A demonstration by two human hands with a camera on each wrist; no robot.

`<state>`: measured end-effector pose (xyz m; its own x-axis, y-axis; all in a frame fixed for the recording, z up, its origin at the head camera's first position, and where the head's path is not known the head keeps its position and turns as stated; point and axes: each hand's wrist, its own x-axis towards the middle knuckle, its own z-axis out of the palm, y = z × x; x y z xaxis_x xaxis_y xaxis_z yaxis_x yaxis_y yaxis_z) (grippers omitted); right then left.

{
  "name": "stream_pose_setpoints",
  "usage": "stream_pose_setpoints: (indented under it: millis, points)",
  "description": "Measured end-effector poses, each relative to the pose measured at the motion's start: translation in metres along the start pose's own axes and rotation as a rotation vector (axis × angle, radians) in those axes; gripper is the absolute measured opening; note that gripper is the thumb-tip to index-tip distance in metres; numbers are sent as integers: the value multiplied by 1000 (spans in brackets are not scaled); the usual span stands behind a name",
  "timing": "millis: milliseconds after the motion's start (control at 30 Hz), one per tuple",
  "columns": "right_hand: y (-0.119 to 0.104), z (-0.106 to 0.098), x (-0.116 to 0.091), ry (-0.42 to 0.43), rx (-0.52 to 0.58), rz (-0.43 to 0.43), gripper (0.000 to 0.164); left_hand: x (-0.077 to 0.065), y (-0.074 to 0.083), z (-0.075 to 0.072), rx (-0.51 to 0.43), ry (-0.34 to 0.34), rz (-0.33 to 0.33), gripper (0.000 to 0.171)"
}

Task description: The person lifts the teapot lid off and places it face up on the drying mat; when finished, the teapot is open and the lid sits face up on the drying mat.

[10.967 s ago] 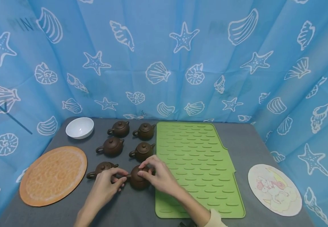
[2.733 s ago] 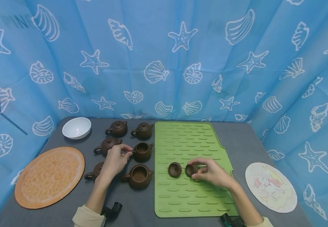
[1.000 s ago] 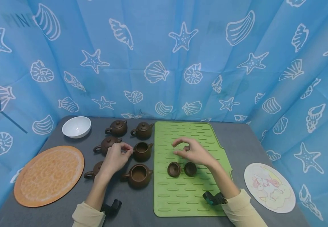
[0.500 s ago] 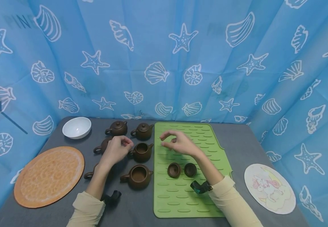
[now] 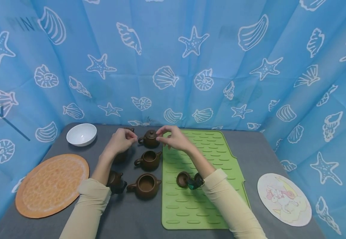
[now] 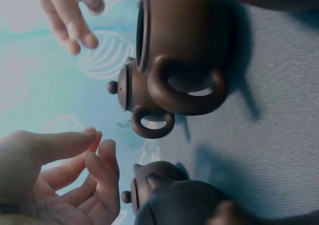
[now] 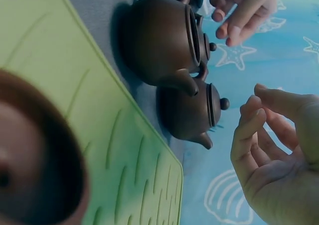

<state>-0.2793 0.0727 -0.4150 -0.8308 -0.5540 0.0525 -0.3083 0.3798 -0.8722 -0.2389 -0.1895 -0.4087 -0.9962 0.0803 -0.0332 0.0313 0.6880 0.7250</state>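
Observation:
My left hand hovers at the handle side of the lidded brown teapot in the back row, thumb and fingers loosely bent with nothing between them. On its spout side is my right hand, thumb and fingers parted close to the lid. Both wrist views show a gap between the hands and this teapot. In front of it stand two lidless teapots, a middle one and a front one. Their lids lie upturned on the green mat; one lid shows, the other is partly behind my right wrist's camera.
More lidded teapots form a column at the left, partly covered by my left arm. A white bowl stands at the back left, with a round orange-brown mat before it. An oval picture mat lies at right.
The front and middle teapots have lost their lids. My right hand released the second lid on the mat and moved back and left. My left hand let go of the middle teapot's handle and moved back.

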Motion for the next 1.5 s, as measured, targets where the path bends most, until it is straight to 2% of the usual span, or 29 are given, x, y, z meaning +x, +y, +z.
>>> stream_pose_setpoints:
  millis: [167, 367, 667, 1000, 1200, 1367, 1500]
  points:
    - [-3, 8, 18, 52, -4, 17, 28, 15, 2, 1, -11, -46, -31, 25]
    - [-2, 17, 35, 84, 3, 82, 29, 29, 0, 10, -55, -75, -95, 23]
    - [7, 25, 44, 142, 4, 172, 24, 37, -5, 21, -125, -63, -157, 17]
    - [12, 26, 44, 130, -8, 157, 22, 39, -5, 25, -130, -22, -166, 15]
    - [12, 23, 39, 140, 15, 110, 22, 38, -7, 26, -136, -11, -181, 14]
    - [14, 13, 26, 109, 31, 74, 24, 36, -7, 26, -141, -2, -173, 14]
    - [13, 3, 9, 65, 53, 84, 27, 35, -5, 26, -146, -1, -169, 14]
